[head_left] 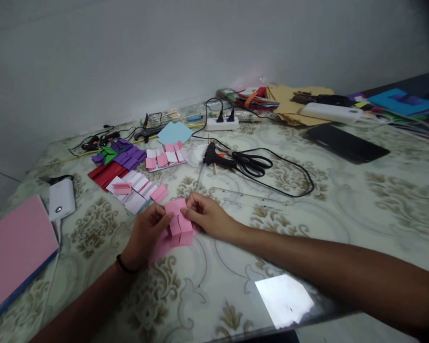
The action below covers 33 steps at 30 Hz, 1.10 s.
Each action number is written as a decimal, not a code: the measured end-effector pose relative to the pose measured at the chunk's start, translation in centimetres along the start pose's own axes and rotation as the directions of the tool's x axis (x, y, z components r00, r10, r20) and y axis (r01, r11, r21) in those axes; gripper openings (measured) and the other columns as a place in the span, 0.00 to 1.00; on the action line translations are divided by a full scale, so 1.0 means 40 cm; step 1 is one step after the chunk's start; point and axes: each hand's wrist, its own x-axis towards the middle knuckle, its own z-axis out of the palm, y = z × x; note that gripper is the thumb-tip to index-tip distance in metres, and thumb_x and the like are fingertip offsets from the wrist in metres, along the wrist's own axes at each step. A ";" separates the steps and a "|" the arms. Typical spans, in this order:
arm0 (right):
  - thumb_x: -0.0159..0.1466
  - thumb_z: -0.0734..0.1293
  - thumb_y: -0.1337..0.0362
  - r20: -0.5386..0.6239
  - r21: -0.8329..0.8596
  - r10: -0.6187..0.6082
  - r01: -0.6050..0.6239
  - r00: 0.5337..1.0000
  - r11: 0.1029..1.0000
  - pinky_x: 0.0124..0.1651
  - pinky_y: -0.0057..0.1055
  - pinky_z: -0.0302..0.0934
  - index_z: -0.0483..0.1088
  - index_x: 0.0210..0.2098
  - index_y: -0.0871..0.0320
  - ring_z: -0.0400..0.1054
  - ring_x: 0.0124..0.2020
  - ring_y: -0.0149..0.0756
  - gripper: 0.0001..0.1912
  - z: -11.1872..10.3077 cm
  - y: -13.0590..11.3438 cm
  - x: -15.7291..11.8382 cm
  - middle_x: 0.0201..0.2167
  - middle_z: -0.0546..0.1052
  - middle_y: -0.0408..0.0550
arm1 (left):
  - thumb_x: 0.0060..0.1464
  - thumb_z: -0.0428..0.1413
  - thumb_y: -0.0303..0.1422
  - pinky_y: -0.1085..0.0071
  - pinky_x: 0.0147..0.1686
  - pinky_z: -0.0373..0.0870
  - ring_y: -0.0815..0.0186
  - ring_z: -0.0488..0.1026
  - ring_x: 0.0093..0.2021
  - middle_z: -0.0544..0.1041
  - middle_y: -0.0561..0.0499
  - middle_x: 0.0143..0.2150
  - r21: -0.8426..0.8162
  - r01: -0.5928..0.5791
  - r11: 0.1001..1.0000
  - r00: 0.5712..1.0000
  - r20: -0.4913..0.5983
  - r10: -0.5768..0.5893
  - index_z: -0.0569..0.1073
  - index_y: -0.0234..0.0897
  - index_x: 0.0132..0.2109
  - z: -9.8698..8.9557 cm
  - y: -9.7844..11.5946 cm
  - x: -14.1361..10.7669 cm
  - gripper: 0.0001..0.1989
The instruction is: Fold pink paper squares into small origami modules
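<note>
A folded pink paper piece (180,223) with raised flaps is held between both hands just above the patterned table cover. My left hand (148,231) pinches its left edge, thumb on top. On its upper right side, my right hand (205,214) grips it with thumb and bent fingers. More pink paper (160,247) shows beneath, partly covered by the left hand. Beyond the hands lie pink and white folded papers (137,188) and another pink and white folded set (167,156). A black glue gun (218,157) rests farther back with its cord coiled.
A clear ruler (250,195) lies right of the hands. At left are a white power bank (62,197) and pink sheets (17,252). Purple (130,157) and red folded papers (107,175) sit behind. A power strip (222,125) and black phone-like slab (346,143) are farther back.
</note>
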 end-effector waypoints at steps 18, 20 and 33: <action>0.66 0.67 0.50 0.101 0.018 -0.007 0.005 0.995 1.000 0.21 0.21 0.57 0.63 0.39 0.56 0.62 0.18 0.26 0.16 -0.002 0.000 -0.001 0.20 0.68 0.34 | 0.52 0.64 0.34 0.79 0.23 0.61 0.75 0.64 0.23 0.67 0.58 0.26 -0.149 0.030 0.988 0.999 -0.010 -0.032 0.66 0.37 0.30 0.002 0.002 -0.001 0.14; 0.68 0.65 0.48 0.123 -0.076 -0.001 0.010 0.992 0.997 0.22 0.22 0.56 0.64 0.35 0.57 0.62 0.19 0.26 0.18 -0.003 -0.005 -0.005 0.19 0.68 0.36 | 0.53 0.64 0.33 0.79 0.23 0.60 0.75 0.63 0.24 0.67 0.59 0.26 -0.168 0.044 0.985 0.999 0.010 -0.043 0.65 0.37 0.31 0.002 0.004 -0.003 0.14; 0.70 0.60 0.50 0.167 -0.340 -0.066 0.120 0.984 0.933 0.28 0.26 0.49 0.66 0.27 0.60 0.53 0.25 0.27 0.22 -0.004 -0.039 -0.012 0.22 0.62 0.39 | 0.55 0.63 0.33 0.80 0.23 0.58 0.75 0.63 0.24 0.67 0.58 0.26 -0.195 0.033 0.980 0.998 0.058 -0.022 0.65 0.37 0.31 0.004 0.008 -0.009 0.14</action>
